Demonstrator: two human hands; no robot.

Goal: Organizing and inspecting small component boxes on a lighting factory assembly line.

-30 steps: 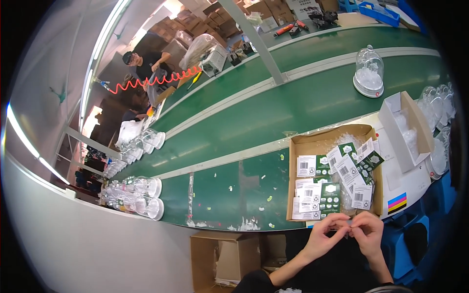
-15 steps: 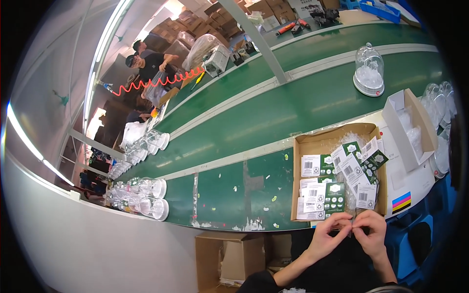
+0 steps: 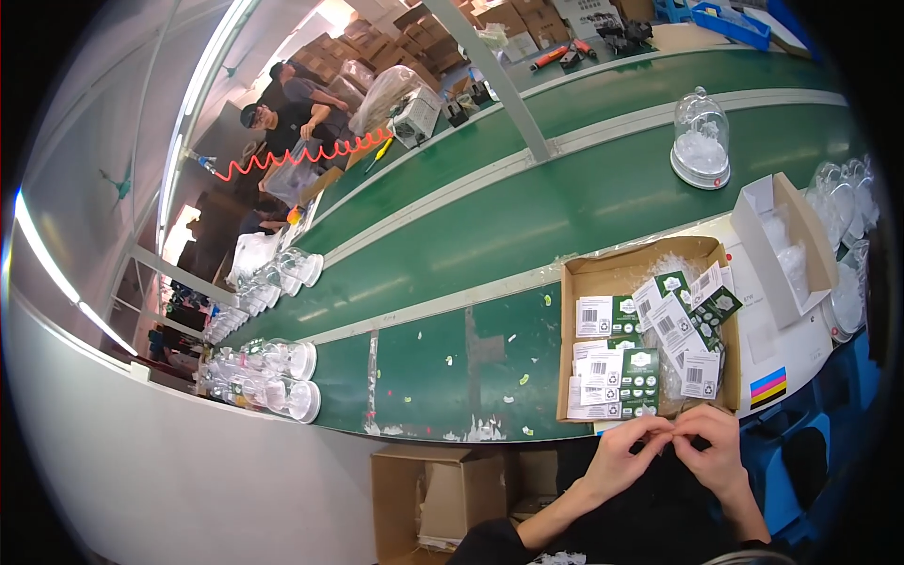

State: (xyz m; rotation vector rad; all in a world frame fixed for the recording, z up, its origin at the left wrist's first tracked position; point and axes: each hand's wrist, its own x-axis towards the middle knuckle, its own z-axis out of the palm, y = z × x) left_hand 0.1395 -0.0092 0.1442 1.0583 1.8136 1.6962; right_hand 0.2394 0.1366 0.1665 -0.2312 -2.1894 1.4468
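Observation:
My left hand (image 3: 623, 456) and my right hand (image 3: 713, 450) meet at the fingertips just below the near edge of a shallow cardboard tray (image 3: 564, 377). Thumbs and forefingers of both are pinched together. Whatever sits between them is too small to make out. Inside the tray lie green and white printed cards (image 3: 640, 375) with barcodes, some fanned over each other. Clear crinkled plastic (image 3: 672, 267) shows around and under the cards.
A clear dome on a round base (image 3: 700, 141) stands on the green belt (image 3: 471, 240). Right of the tray is a white open box (image 3: 786, 254) with clear-wrapped pieces. More domes (image 3: 282, 377) line the left; blue stools (image 3: 786, 480) stand lower right. Two people work beyond.
My hands stay together, but the thin strip that showed between my fingertips is no longer visible. The dome on the belt has shifted slightly left. A person in the background has moved.

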